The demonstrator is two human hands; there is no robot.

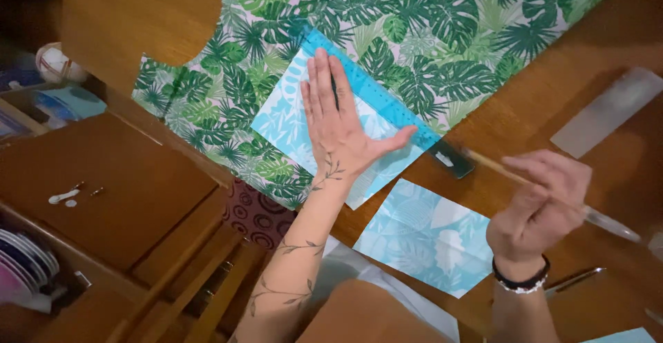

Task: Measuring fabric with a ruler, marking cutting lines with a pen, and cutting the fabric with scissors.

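Observation:
My left hand (340,120) lies flat, fingers together, on a pale blue leaf-print paper square (286,118) and a turquoise ruler (387,101), both on green leaf-print fabric (428,32). My right hand (542,201) is closed on a long thin tool with a wooden shaft (494,168); its dark flat tip (452,158) sits at the ruler's lower end. A second pale blue paper piece (421,236) lies nearer to me on the wooden table.
A clear ruler (608,111) lies at the right on the wooden table (539,108). A pen (577,279) rests by my right wrist. Left of the table stand a wooden side surface (103,184) with small metal bits, stacked discs (27,263) and a ball (55,63).

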